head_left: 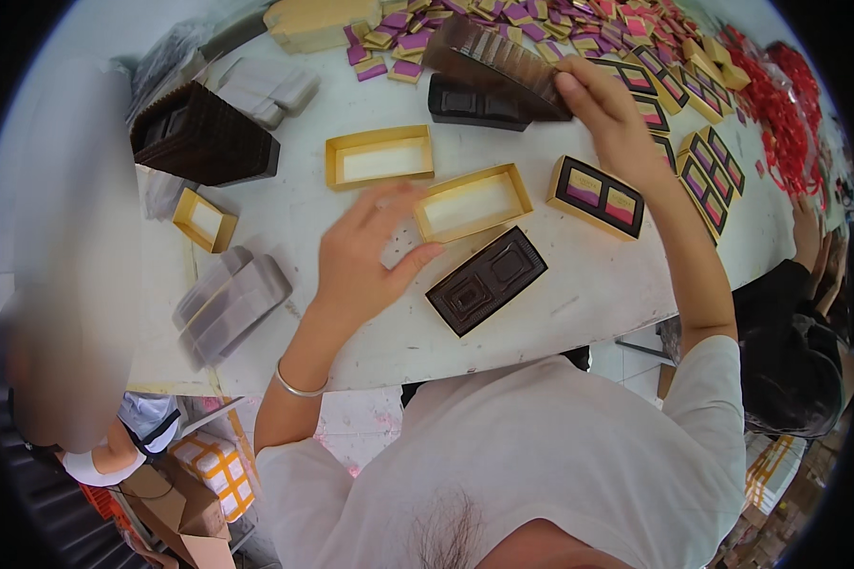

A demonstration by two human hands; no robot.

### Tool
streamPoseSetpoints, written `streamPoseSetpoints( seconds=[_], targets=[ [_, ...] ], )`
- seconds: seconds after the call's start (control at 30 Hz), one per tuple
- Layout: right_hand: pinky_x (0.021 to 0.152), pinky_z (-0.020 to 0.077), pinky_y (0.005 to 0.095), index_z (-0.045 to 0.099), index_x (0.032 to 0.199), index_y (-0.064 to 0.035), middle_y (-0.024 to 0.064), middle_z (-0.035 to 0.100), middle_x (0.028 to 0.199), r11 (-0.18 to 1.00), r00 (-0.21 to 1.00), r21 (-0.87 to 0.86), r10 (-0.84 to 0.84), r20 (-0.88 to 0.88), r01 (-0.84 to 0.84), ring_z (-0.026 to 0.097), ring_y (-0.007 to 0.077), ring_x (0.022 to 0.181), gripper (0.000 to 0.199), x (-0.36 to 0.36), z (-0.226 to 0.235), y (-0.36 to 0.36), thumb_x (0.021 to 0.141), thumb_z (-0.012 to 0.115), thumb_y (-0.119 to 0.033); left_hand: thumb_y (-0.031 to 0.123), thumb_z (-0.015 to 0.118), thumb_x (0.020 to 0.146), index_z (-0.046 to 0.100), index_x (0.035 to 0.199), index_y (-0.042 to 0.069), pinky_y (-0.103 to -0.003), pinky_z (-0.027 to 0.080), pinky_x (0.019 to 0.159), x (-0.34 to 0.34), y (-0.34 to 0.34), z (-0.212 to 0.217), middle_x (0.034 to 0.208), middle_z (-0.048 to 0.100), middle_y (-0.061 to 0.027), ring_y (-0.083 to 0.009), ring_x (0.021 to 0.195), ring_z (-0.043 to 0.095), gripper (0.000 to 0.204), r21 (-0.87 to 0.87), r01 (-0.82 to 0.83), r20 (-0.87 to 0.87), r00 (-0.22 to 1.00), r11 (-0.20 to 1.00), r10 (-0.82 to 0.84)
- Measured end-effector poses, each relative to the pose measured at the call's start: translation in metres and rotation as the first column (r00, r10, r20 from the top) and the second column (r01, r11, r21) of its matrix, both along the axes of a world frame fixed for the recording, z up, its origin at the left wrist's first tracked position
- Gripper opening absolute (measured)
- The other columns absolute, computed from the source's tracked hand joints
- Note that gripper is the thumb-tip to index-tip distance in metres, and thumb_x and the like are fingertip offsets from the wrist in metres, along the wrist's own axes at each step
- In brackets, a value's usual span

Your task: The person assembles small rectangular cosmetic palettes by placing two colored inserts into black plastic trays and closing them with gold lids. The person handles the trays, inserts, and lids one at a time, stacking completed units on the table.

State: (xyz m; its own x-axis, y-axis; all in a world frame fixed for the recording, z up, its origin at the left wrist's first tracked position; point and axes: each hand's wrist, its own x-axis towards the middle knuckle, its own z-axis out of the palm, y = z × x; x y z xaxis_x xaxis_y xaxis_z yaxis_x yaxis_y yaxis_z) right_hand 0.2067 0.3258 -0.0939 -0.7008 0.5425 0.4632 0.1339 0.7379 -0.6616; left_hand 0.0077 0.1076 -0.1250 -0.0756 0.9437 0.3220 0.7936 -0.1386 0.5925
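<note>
Trays [495, 64] are pinched in the right hand [617, 123] toward the far edge of the tabletop [603, 280]; the empty, half-open left hand [359, 261] is beside an unlined box [474, 205]. One lined box [487, 282] lacks pieces; a rightward box [596, 197] is filled.

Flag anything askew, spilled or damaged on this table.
Nothing looks clearly damaged. Messiest: the tangled red strips on the right, beside neatly grouped filled boxes. The purple and gold pieces lie loosely heaped at the far side, possibly normal.
</note>
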Motion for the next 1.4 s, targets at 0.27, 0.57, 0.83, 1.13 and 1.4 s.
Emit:
streamPoseSetpoints(
  seconds=[0.27, 0.57, 0.83, 1.13, 1.4],
  targets=[
    [0.069, 0.0464, 0.0275, 0.060, 0.104, -0.0010, 0.0054, 0.059, 0.090, 0.786, 0.711, -0.568, 0.252, 0.656, 0.246, 0.055, 0.0119, 0.081, 0.036, -0.005, 0.019, -0.025, 0.095, 0.046, -0.033, 0.024, 0.076, 0.072, 0.038, 0.139, 0.012, -0.036, 0.051, 0.072, 0.010, 0.018, -0.004, 0.128, 0.047, -0.0128, -0.0304, 0.090, 0.061, 0.078, -0.255, 0.014, -0.022, 1.000, 0.967, -0.021],
    [0.065, 0.0469, 0.0338, 0.051, 0.098, -0.0006, 0.0104, 0.057, 0.082, 0.843, 0.676, -0.509, 0.273, 0.685, 0.176, 0.053, 0.0218, 0.068, 0.035, -0.025, 0.013, -0.018, 0.097, 0.042, -0.034, 0.015, 0.074, 0.073, 0.039, 0.138, 0.016, -0.037, 0.050, 0.075, 0.004, 0.014, -0.006, 0.119, 0.049, -0.0113, -0.0300, 0.088, 0.059, 0.074, -0.210, 0.116, -0.042, 0.991, 0.971, -0.128],
    [0.073, 0.0453, 0.0342, 0.055, 0.100, -0.0028, 0.0161, 0.055, 0.095, 0.913, 0.765, -0.361, 0.093, 0.637, 0.189, 0.054, 0.0241, 0.079, 0.030, -0.017, 0.004, -0.055, 0.094, 0.051, -0.032, 0.014, 0.074, 0.074, 0.049, 0.131, 0.017, -0.034, 0.050, 0.072, 0.009, 0.016, -0.005, 0.116, 0.050, -0.0078, -0.0251, 0.085, 0.058, 0.063, -0.295, 0.121, -0.010, 0.991, 0.948, -0.130],
    [0.069, 0.0478, 0.0326, 0.061, 0.109, -0.0010, 0.0109, 0.056, 0.097, 0.807, 0.777, 0.239, 0.368, 0.511, -0.540, 0.057, 0.0233, 0.084, 0.036, 0.025, -0.018, -0.047, 0.073, 0.066, 0.001, 0.006, 0.076, 0.068, 0.053, 0.126, 0.012, -0.029, 0.049, 0.069, -0.008, 0.021, -0.001, 0.118, 0.051, -0.0050, -0.0207, 0.085, 0.057, 0.063, -0.278, 0.236, 0.208, 0.961, 0.931, -0.181],
    [0.066, 0.0471, 0.0326, 0.063, 0.106, -0.0013, 0.0101, 0.054, 0.082, 0.772, 0.695, 0.181, 0.409, 0.591, -0.609, 0.057, 0.0250, 0.078, 0.030, 0.006, 0.003, -0.051, 0.078, 0.067, -0.013, 0.006, 0.077, 0.067, 0.055, 0.122, 0.009, -0.029, 0.049, 0.068, -0.013, 0.021, -0.008, 0.117, 0.051, -0.0047, -0.0190, 0.084, 0.058, 0.059, -0.253, 0.257, 0.157, 0.962, 0.933, -0.223]
  ],
)
